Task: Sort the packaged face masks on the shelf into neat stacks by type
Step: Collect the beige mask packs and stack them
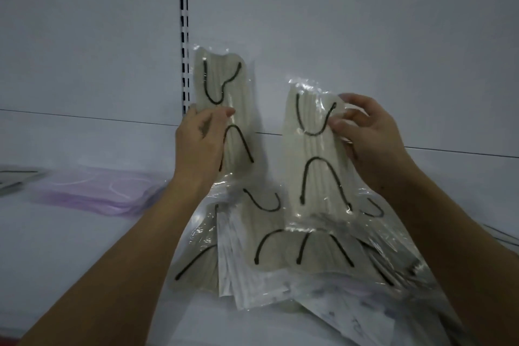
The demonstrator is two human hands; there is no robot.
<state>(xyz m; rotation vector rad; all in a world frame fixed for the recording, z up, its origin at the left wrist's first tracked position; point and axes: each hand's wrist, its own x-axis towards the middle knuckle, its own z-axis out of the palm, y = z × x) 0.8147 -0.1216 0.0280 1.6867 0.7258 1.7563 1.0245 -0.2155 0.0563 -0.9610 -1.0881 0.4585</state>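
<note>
the left hand (200,140) grips one pack (224,98) of cream masks with black loops, held upright above the shelf (84,233), thumb across its front. the right hand (365,135) pinches a second, matching pack (314,160) by its upper right edge, also upright and just beside the first. below both, a loose pile (280,255) of similar packs lies on the shelf, and purple masks (98,191) lie well to the left.
</note>
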